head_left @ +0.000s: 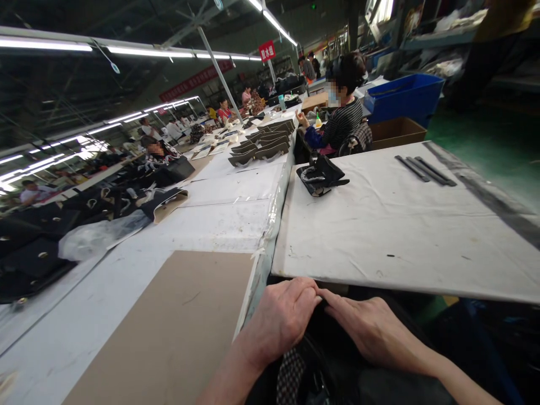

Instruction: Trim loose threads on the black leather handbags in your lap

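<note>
At the front edge of the white-covered table, my left hand (287, 310) is closed, its knuckles up and its fingers curled downward. My right hand (366, 325) meets it at the fingertips, thumb side inward and fingers bent under. Dark material (323, 332) lies right below both hands; I cannot make out what it is or exactly what the fingers grip. Under my left wrist a checkered fabric (290, 376) shows. Farther up on the right-hand table lies a small black bag piece (321, 175) with a pale loop, apart from my hands.
A beige board (177, 320) covers part of the left table. Black bags (37, 242) and clear plastic (101, 233) lie far left. Dark strips (425, 170) rest on the right table (358, 230). Behind it sit a co-worker (343, 121) and a blue bin (405, 95).
</note>
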The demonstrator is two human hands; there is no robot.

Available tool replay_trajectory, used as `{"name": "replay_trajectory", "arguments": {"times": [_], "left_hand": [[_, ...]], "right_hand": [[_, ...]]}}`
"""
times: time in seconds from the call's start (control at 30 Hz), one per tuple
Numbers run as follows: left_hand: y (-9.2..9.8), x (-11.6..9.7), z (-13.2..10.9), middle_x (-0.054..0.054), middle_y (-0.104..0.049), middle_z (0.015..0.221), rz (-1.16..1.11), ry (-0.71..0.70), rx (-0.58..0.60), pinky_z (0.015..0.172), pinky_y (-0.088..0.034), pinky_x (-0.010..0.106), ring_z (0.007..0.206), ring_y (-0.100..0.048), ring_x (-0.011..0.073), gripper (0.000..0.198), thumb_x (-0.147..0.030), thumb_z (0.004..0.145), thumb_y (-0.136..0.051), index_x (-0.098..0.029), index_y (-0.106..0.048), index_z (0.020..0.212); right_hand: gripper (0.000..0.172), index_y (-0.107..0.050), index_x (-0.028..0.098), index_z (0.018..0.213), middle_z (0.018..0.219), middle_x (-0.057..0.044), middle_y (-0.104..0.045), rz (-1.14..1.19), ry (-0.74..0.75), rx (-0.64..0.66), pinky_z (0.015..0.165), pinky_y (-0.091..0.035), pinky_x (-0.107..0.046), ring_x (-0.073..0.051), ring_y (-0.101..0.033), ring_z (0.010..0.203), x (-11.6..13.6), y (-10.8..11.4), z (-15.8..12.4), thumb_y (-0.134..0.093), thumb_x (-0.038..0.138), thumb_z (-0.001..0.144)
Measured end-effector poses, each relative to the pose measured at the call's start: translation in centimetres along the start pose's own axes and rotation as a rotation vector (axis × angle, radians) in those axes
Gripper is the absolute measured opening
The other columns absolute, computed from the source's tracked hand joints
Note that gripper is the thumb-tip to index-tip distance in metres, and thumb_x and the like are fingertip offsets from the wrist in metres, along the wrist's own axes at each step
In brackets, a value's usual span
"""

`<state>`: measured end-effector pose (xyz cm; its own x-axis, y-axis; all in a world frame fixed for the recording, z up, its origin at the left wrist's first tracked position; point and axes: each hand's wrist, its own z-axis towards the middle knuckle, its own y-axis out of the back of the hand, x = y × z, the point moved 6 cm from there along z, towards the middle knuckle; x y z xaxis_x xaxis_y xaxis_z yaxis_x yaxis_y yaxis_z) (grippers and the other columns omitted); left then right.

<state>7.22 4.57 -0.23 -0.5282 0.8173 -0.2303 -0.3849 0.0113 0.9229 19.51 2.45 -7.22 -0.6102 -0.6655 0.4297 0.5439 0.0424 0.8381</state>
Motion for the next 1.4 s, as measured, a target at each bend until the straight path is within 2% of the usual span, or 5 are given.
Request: {"name": "replay_trajectory", "arguments": {"times": [0.33, 0.53, 0.73, 1.07, 1.4], "left_hand": [[0.7, 0.5, -0.6, -0.002, -0.066, 0.083, -0.233, 0.35, -0.002, 0.066, -0.05, 0.024, 0.071, -0.064, 0.0128, 0.012, -0.019, 0.09, -0.057, -0.022, -0.046, 0.093], [1.0, 0.2, -0.7, -0.004, -0.068, 0.087, -0.43, 0.558, -0.027, 0.076, -0.053, 0.027, 0.081, -0.067, 0.0144, 0.029, -0.012, 0.082, -0.062, -0.024, -0.045, 0.103], [1.2, -0.1, -2.8, 0.003, -0.065, 0.105, -0.384, 0.761, -0.078, 0.087, -0.053, 0.036, 0.097, -0.063, 0.0214, 0.043, -0.017, 0.069, -0.074, -0.023, -0.051, 0.105], [5.3, -0.6, -3.1, -0.004, -0.065, 0.081, -0.63, 0.751, 0.031, 0.06, -0.045, 0.02, 0.075, -0.062, 0.0125, 0.019, -0.007, 0.08, -0.052, -0.022, -0.057, 0.091], [1.9, 0.1, -5.0, -0.004, -0.061, 0.087, -0.509, 0.766, 0.061, 0.077, -0.047, 0.025, 0.083, -0.059, 0.0139, 0.024, -0.007, 0.074, -0.062, -0.022, -0.053, 0.09]], "right_hand": [[0.014, -0.054, 0.022, 0.109, 0.101, -0.004, -0.07, 0.303, -0.104, 0.061, 0.074, -0.052, -0.029, -0.019, -0.069, 0.09, 1.5, 2.0, 1.0, -0.047, 0.022, 0.097], [0.016, -0.056, 0.019, 0.095, 0.072, 0.0, -0.07, 0.221, -0.161, -0.084, 0.051, -0.045, -0.028, -0.019, -0.067, 0.057, 1.4, 1.6, 1.7, -0.04, 0.019, 0.097], [0.021, -0.061, 0.021, 0.098, 0.082, -0.003, -0.073, 0.188, -0.203, -0.093, 0.06, -0.049, -0.031, -0.022, -0.071, 0.07, 0.4, 1.5, 1.3, -0.039, 0.022, 0.098], [0.025, -0.061, 0.03, 0.113, 0.077, 0.003, -0.073, 0.238, -0.15, -0.027, 0.056, -0.05, -0.027, -0.019, -0.071, 0.064, 1.5, 4.9, 2.3, -0.042, 0.03, 0.096], [0.018, -0.061, 0.027, 0.09, 0.08, 0.003, -0.071, 0.288, -0.256, 0.032, 0.061, -0.05, -0.026, -0.016, -0.068, 0.066, 2.4, 1.6, 1.2, -0.044, 0.026, 0.096]]}}
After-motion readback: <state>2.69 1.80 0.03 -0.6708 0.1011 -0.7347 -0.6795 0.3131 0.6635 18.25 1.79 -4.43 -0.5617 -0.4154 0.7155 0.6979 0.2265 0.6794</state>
